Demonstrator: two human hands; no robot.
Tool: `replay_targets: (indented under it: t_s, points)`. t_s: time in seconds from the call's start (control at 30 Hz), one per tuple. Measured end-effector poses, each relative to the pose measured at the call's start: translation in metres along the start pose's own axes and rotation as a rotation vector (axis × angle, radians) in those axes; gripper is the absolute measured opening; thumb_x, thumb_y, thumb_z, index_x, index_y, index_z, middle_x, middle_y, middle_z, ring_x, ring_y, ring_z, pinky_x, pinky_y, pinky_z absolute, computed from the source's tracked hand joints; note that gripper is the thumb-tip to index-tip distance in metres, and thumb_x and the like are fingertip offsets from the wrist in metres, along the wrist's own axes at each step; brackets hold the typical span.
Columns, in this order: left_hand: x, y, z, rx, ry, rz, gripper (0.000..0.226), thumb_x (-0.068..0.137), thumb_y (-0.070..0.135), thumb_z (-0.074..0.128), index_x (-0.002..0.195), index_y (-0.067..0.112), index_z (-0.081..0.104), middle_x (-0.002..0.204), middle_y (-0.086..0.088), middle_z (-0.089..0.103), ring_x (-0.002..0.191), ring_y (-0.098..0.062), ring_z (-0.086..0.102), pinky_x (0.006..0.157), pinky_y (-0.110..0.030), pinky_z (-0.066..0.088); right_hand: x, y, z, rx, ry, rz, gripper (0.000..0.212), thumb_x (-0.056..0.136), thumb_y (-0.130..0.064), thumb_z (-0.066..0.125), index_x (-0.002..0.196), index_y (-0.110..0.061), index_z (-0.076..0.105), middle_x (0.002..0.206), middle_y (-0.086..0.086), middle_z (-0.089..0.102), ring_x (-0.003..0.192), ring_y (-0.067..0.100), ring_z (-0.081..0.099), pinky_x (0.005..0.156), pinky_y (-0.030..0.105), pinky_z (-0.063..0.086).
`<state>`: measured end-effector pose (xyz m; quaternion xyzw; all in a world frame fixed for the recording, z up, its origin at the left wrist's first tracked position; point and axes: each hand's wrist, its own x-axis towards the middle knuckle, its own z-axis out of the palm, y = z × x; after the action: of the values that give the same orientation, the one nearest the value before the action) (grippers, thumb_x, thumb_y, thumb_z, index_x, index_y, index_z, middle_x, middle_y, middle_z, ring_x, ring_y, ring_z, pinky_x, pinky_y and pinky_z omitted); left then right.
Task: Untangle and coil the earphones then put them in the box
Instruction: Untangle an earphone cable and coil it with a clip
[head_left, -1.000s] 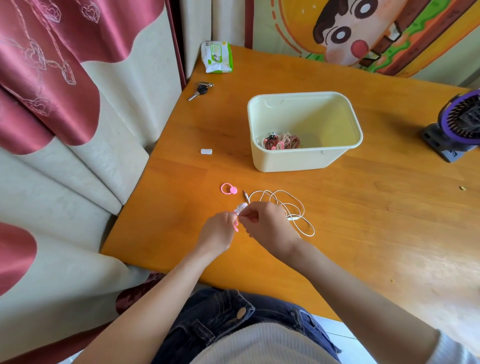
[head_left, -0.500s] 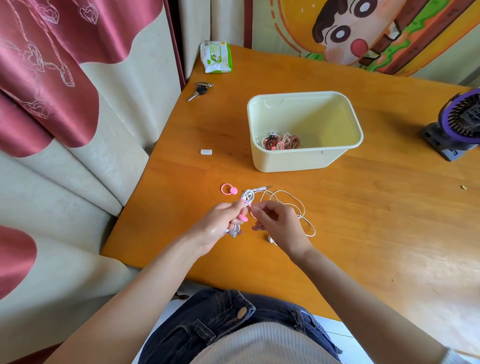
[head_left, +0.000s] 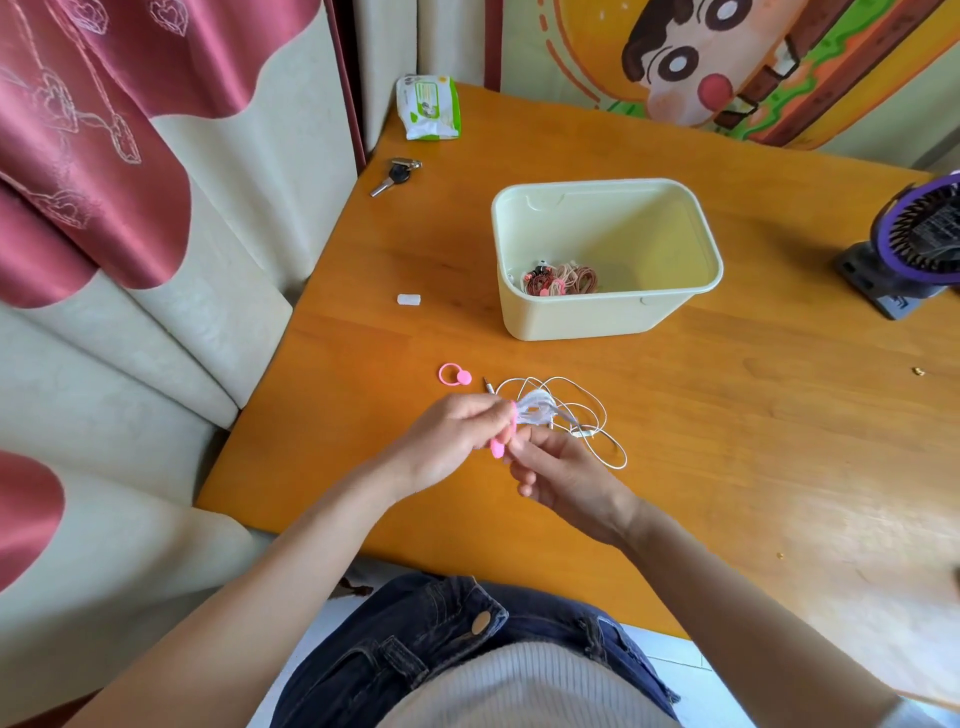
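White earphones (head_left: 571, 410) lie in loose loops on the orange table (head_left: 727, 415), with the jack plug near a pink ring tie. My left hand (head_left: 457, 441) pinches a bundled part of the cable together with a pink tie (head_left: 501, 441). My right hand (head_left: 561, 473) sits just below the bundle, palm up, fingers loosely curled around the cable's lower end. The pale yellow box (head_left: 608, 317) stands behind, holding a coiled pink and brown earphone set (head_left: 561, 280).
A second pink ring tie (head_left: 454, 375) lies left of the cable. A small white piece (head_left: 409, 299), keys (head_left: 396, 174) and a wipes pack (head_left: 428, 106) sit along the table's left side. A purple fan (head_left: 914, 244) stands at the right edge.
The hands have moved slightly apart. The cable bundle with the pink tie now sits at my left fingertips, and my right hand has turned palm up below it.
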<state>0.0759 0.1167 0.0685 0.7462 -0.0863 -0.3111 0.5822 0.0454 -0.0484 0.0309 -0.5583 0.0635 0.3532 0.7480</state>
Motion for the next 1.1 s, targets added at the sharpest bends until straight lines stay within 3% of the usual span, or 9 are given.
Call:
replay_targets:
  t_s: [0.13,0.2,0.27,0.4,0.5,0.57,0.77,0.93,1.1]
  points:
    - [-0.006,0.014,0.003,0.392,-0.233,0.105,0.034,0.097,0.031,0.047,0.065,0.027,0.056,0.063,0.006,0.058,0.059,-0.007,0.051,0.059,-0.02,0.035,0.0,-0.005,-0.022,-0.091,-0.182,0.073,0.029,0.06,-0.035,0.085,0.08,-0.018,0.072,0.076,-0.006,0.067,0.071,0.004,0.062,0.063,0.015,0.051]
    - [-0.006,0.015,0.007,0.57,-0.312,0.11,0.034,0.096,0.033,0.049,0.064,0.028,0.056,0.062,0.007,0.058,0.057,-0.004,0.052,0.058,-0.022,0.039,0.006,-0.018,-0.025,-0.34,-0.191,0.099,0.01,0.066,-0.019,0.083,0.071,-0.021,0.074,0.071,-0.005,0.07,0.066,0.005,0.063,0.06,0.015,0.05]
    - [-0.004,0.012,0.012,0.754,-0.349,0.065,0.036,0.096,0.038,0.047,0.067,0.022,0.057,0.061,0.004,0.057,0.056,-0.011,0.052,0.059,-0.032,0.041,0.015,-0.034,-0.03,-0.612,-0.147,0.129,0.02,0.071,-0.004,0.078,0.066,-0.022,0.072,0.061,-0.009,0.067,0.059,0.003,0.06,0.059,0.015,0.047]
    - [0.001,0.0,0.022,1.001,-0.247,-0.048,0.038,0.101,0.035,0.035,0.081,0.011,0.056,0.079,-0.007,0.06,0.084,-0.027,0.057,0.067,-0.033,0.033,0.032,-0.057,-0.023,-1.018,0.01,0.02,0.012,0.066,-0.01,0.083,0.071,-0.015,0.074,0.06,-0.011,0.065,0.055,-0.003,0.058,0.055,0.01,0.044]
    - [0.003,-0.01,0.029,1.031,-0.004,-0.084,0.036,0.102,0.03,0.031,0.114,0.01,0.058,0.1,-0.016,0.064,0.097,-0.033,0.058,0.068,-0.031,0.031,0.034,-0.057,-0.01,-1.088,0.15,-0.185,0.011,0.066,-0.01,0.082,0.072,-0.012,0.073,0.068,-0.003,0.069,0.057,-0.004,0.057,0.058,0.011,0.045]
    - [0.004,-0.015,0.028,0.984,0.118,-0.124,0.039,0.103,0.032,0.03,0.117,0.01,0.058,0.096,-0.017,0.064,0.091,-0.034,0.059,0.063,-0.031,0.031,0.031,-0.053,-0.004,-1.02,0.233,-0.244,0.011,0.067,-0.012,0.082,0.072,-0.012,0.072,0.068,-0.004,0.068,0.06,-0.001,0.057,0.062,0.015,0.045]
    - [0.013,-0.022,0.014,0.52,0.177,-0.21,0.039,0.096,0.022,0.042,0.059,0.021,0.051,0.068,-0.001,0.062,0.073,-0.027,0.059,0.062,-0.033,0.039,0.012,-0.036,0.008,-0.916,0.341,-0.326,0.012,0.068,-0.017,0.082,0.074,-0.015,0.072,0.069,-0.006,0.065,0.064,0.002,0.057,0.064,0.014,0.045]
    - [0.014,-0.022,0.015,0.111,0.145,-0.253,0.044,0.1,0.023,0.04,0.058,0.015,0.051,0.045,0.01,0.046,0.055,-0.013,0.039,0.055,-0.024,0.029,0.003,-0.03,0.005,-0.834,0.393,-0.348,0.009,0.073,-0.013,0.078,0.08,-0.017,0.073,0.075,-0.01,0.067,0.073,0.007,0.06,0.067,0.016,0.048]
    - [0.009,-0.023,0.012,-0.205,0.049,-0.306,0.038,0.102,0.024,0.034,0.069,0.015,0.051,0.047,0.014,0.04,0.048,-0.004,0.038,0.057,-0.018,0.034,0.001,-0.026,0.003,-0.809,0.421,-0.381,0.005,0.078,-0.013,0.074,0.081,-0.016,0.072,0.078,-0.009,0.068,0.074,0.007,0.06,0.067,0.014,0.047]
